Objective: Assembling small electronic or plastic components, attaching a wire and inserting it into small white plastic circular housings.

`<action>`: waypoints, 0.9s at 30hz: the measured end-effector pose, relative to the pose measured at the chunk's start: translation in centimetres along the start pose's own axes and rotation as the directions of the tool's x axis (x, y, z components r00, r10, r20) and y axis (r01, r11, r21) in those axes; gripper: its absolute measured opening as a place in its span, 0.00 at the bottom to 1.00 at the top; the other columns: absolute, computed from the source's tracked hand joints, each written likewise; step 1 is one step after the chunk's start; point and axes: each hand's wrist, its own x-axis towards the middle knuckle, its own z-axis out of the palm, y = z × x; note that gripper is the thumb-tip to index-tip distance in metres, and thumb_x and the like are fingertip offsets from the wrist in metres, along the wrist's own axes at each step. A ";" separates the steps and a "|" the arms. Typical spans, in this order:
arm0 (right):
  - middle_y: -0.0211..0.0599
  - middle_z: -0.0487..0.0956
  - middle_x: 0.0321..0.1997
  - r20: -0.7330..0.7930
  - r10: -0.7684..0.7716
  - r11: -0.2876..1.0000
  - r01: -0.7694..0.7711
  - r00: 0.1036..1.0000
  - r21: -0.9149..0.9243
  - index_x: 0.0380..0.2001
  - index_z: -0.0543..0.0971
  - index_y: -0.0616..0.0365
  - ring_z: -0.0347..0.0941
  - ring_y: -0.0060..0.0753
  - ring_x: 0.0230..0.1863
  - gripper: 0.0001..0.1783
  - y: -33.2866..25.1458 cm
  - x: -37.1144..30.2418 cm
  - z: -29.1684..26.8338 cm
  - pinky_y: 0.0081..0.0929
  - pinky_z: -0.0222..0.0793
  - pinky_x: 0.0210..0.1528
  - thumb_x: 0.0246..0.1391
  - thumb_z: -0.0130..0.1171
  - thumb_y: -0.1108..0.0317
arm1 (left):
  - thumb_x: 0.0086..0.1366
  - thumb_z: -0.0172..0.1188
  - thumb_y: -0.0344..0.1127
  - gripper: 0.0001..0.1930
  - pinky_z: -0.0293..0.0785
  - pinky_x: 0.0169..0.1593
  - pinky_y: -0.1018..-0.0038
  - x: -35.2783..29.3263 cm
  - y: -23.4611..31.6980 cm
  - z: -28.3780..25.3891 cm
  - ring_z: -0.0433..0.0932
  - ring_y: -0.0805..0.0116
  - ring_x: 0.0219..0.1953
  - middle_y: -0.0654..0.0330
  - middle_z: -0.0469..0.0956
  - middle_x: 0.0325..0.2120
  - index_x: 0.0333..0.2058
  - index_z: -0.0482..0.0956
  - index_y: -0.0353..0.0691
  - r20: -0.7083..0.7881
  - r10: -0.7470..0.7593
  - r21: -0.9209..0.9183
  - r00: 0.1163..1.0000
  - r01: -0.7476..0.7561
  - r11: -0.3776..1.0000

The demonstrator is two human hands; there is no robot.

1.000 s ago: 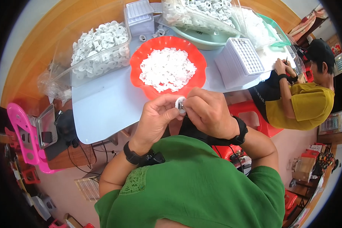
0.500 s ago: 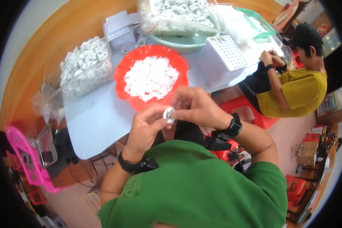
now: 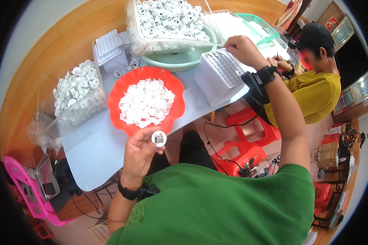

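Observation:
My left hand (image 3: 140, 153) is closed on a round white plastic part (image 3: 159, 139), held up near the front edge of the table. Its face shows a recess with metal pieces inside. Stretched forward and to the right, my right hand (image 3: 244, 49) has its fingertips bent down together at the far edge of the top white tray (image 3: 223, 67). Rows of small silvery pieces sit in that tray, on a tall stack of similar trays. What lies between the right fingertips is hidden. A scalloped red bowl (image 3: 114, 109) full of small white plastic pieces stands beyond my left hand.
Clear bins of white round parts stand at left (image 3: 81, 100) and back, the back bin (image 3: 135, 50) over a pale green basin (image 3: 167, 61). A green basket (image 3: 253, 18) lies far right. A person in yellow (image 3: 319, 96) works at right, near red stools (image 3: 237, 157).
My right hand has left the round part and moved right and away to the tray stack. The left hand keeps the part, its recessed face now showing. The view has shifted.

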 end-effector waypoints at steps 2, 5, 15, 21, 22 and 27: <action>0.43 0.79 0.24 0.026 0.013 1.000 -0.013 1.000 -0.006 0.28 0.81 0.65 0.73 0.34 0.24 0.07 0.3 0.6 0.8 0.28 0.69 0.31 0.45 0.58 0.74 | 0.61 0.62 0.32 0.20 0.75 0.36 0.78 0.0 0.1 -0.2 0.78 0.71 0.33 0.56 0.78 0.35 0.49 0.71 0.29 0.011 0.008 -0.015 1.000 -0.008 1.000; 0.43 0.79 0.23 0.073 0.016 1.000 -0.015 0.997 -0.005 0.28 0.81 0.65 0.74 0.34 0.24 0.06 0.1 0.7 1.2 0.28 0.69 0.30 0.44 0.59 0.74 | 0.61 0.61 0.30 0.17 0.75 0.37 0.78 -0.1 0.1 -0.4 0.78 0.72 0.34 0.57 0.78 0.36 0.48 0.73 0.30 0.018 0.011 -0.030 1.000 -0.011 0.999; 0.31 0.73 0.17 0.246 0.179 0.955 -0.228 0.953 0.188 0.23 0.76 0.66 0.67 0.21 0.20 0.05 -0.1 1.4 1.0 0.23 0.64 0.23 0.43 0.58 0.74 | 0.63 0.59 0.31 0.18 0.75 0.35 0.77 -0.2 0.0 -0.3 0.78 0.69 0.34 0.55 0.77 0.36 0.49 0.71 0.29 -0.058 0.020 -0.042 0.998 -0.022 0.999; 0.32 0.71 0.19 -0.150 -0.061 0.996 0.071 0.987 0.062 0.22 0.73 0.65 0.68 0.22 0.23 0.02 -4.3 -2.1 -3.3 0.21 0.65 0.27 0.44 0.56 0.78 | 0.63 0.59 0.30 0.17 0.76 0.38 0.77 -0.7 -0.2 -0.9 0.78 0.71 0.35 0.56 0.78 0.38 0.49 0.72 0.32 -0.053 0.040 -0.099 0.998 -0.045 0.994; 0.32 0.71 0.21 -0.157 -0.113 0.984 0.132 0.981 0.116 0.23 0.72 0.65 0.68 0.22 0.23 0.03 -7.0 -3.3 -3.6 0.20 0.64 0.27 0.44 0.56 0.79 | 0.63 0.59 0.30 0.17 0.76 0.38 0.77 -0.9 -0.3 -1.2 0.79 0.71 0.35 0.56 0.78 0.38 0.49 0.72 0.32 -0.055 0.042 -0.106 0.998 -0.048 0.993; 0.38 0.72 0.27 -0.100 -0.402 0.823 0.407 0.910 0.397 0.25 0.71 0.61 0.71 0.37 0.23 0.10 -18.1 -9.7 1.2 0.27 0.68 0.25 0.37 0.59 0.82 | 0.62 0.60 0.31 0.17 0.75 0.38 0.78 -0.9 -0.9 -0.9 0.78 0.72 0.35 0.56 0.78 0.38 0.49 0.72 0.32 -0.006 0.032 -0.131 0.999 -0.033 0.991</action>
